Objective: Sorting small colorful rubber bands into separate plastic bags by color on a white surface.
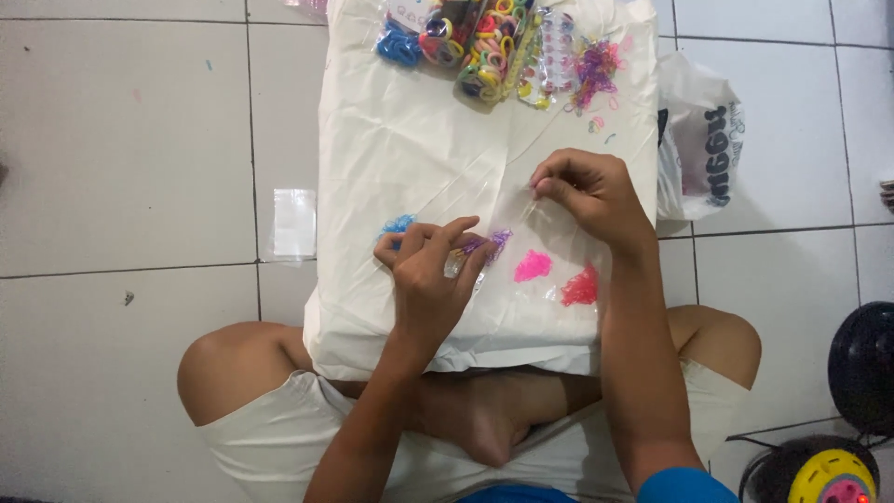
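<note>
hands (438, 265) pinch clear pouch (498, 233), purple bands (486, 244).

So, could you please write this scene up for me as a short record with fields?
Surface: white sheet spread on a tiled floor
Left hand: pinching one end of a clear plastic bag
Right hand: pinching the bag's other end
Beside the hands: blue bands, purple bands, pink bands, red bands
Far edge: packets of coloured bands
On the floor: small empty bag

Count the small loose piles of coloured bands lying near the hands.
4: blue pile by the left hand, purple pile at its fingertips, pink pile and red pile below the right hand. Hands may hide more.
</note>
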